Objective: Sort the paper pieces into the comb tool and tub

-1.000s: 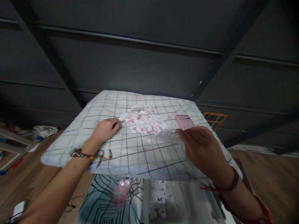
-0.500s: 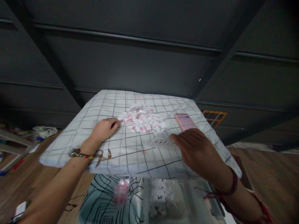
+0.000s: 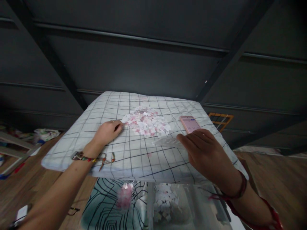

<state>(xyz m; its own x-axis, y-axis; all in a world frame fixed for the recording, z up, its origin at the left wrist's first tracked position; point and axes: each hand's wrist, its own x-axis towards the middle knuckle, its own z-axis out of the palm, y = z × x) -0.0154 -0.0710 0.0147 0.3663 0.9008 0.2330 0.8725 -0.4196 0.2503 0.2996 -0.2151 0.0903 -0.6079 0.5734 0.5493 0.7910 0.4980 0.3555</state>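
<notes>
My right hand (image 3: 200, 148) grips a white slotted spatula (image 3: 168, 142), blurred by motion. Its blade points left, low over the checked cloth just in front of a heap of small white and pink paper scraps (image 3: 147, 121). At the heap's left edge lies my left hand (image 3: 108, 131), its fingers curled and their tips against the scraps. Whatever those fingertips pinch, if anything, is hidden. A pink phone (image 3: 189, 124) with a lit screen lies just beyond my right hand, partly covered by it.
A checked white cloth (image 3: 124, 159) covers the raised surface. Below its front edge stand a clear plastic bin (image 3: 184, 207) with paper scraps inside and a patterned teal fabric (image 3: 103, 204) carrying a pink-and-white bundle (image 3: 124, 196). A dark panelled wall (image 3: 134, 70) rises behind.
The spatula has shifted slightly to the right and turned, with my right hand still round it. My left hand stays in place at the heap.
</notes>
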